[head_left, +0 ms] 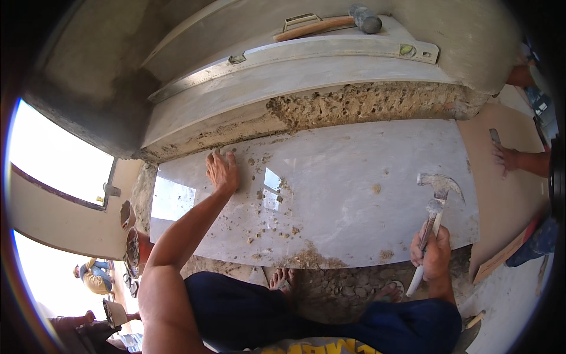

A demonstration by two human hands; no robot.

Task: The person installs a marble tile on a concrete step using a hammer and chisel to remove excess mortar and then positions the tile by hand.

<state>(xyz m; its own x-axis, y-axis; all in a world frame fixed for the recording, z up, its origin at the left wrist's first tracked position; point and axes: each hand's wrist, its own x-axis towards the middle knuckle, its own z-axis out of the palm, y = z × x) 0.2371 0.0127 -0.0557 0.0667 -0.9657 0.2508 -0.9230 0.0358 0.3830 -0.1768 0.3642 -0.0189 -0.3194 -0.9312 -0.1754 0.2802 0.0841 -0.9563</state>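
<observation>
A large glossy grey tile [342, 183] lies before me, strewn with mortar bits. My left hand [221, 171] rests on it near the back edge, fingers apart and slightly bent, among the crumbs. At the right, my right hand [432, 252] grips a claw hammer [441, 184] together with a second, slim metal tool [423, 235], possibly a chisel. Just behind the tile is a rough, chipped step face [365, 103].
On the steps lie a long level [324, 53], a mallet [312, 29] and a handled tool [299, 19]. A co-worker's hand [510, 156] touches a brown board [495, 200] at right. At lower left are a crouching person [97, 277] and another person's arm [71, 323].
</observation>
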